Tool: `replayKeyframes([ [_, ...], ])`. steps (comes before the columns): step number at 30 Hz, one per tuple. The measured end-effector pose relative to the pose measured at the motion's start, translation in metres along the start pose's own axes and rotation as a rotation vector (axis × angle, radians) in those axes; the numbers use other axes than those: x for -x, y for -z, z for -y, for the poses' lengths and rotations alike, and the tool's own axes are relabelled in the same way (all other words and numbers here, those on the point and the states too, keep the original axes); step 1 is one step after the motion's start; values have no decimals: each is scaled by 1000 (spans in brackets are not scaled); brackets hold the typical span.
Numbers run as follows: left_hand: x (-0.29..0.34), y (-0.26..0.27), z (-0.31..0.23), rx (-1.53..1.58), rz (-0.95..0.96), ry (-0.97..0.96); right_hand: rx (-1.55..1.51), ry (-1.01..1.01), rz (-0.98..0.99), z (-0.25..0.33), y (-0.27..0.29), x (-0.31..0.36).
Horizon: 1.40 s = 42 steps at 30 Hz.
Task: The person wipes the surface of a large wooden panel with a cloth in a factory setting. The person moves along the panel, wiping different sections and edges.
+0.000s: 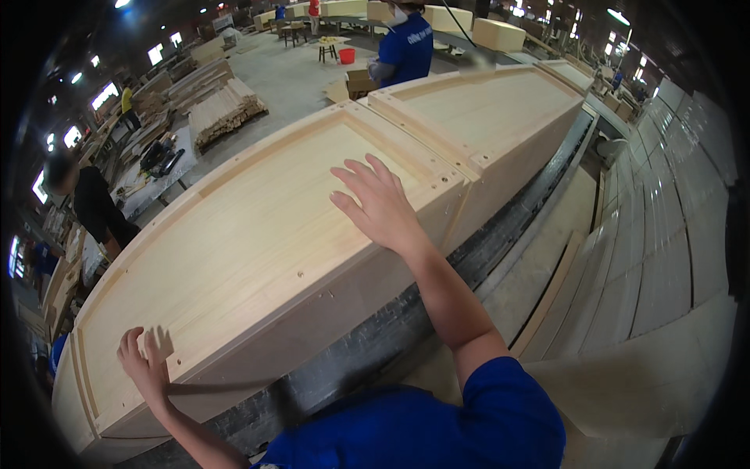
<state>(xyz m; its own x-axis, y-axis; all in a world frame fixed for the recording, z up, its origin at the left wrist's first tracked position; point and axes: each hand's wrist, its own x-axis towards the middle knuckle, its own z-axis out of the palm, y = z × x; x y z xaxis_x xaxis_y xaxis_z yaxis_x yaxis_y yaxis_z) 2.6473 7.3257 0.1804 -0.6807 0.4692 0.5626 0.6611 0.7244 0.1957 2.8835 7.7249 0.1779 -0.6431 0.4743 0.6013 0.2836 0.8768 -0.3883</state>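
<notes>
1. In front of me lies a big pale wooden box (242, 234), its recessed panel facing up inside a raised frame; it sits on a long, dark, scuffed table (363, 352) and stretches from my left hand's side to beyond my right.
2. My left hand (145, 369) is over the near left corner of that box, fingers loosely curled and grasping nothing; I cannot tell whether they touch the wood.
3. My right hand (379, 203) is over the panel toward its right end, empty, fingers spread; contact I cannot make out here either.
4. Small round holes (300, 274) mark the near edge between my hands.
5. Just beside the right end stands a second wooden box (484, 105), framed the same way.
6. Beyond it, a co-worker in a blue shirt (408, 48) stands near a red bucket (347, 56).
7. Wood strips (226, 113) lie piled across the floor; to my right are stacked pale panels (648, 234).
</notes>
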Motion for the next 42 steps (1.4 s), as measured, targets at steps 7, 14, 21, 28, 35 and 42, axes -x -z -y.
replayKeyframes([
  [7, -1, -8, 1, 57, 128, 11, 27, -70, 109, -2, 5, 2],
  [14, 1, -4, 3, 56, 126, 70, -3, -88, 71, -2, 2, -1],
  [21, 1, -10, 9, 73, 93, 36, -30, -126, 43, -3, 5, 1],
  [28, 0, -13, 16, 152, -5, 10, -25, -145, 23, -4, 6, 3],
  [35, 3, -12, 15, 248, -42, 50, -36, -180, 52, -2, 4, -3],
  [42, -1, -18, -11, 330, -31, 123, -299, -89, -64, -55, -11, -4],
])
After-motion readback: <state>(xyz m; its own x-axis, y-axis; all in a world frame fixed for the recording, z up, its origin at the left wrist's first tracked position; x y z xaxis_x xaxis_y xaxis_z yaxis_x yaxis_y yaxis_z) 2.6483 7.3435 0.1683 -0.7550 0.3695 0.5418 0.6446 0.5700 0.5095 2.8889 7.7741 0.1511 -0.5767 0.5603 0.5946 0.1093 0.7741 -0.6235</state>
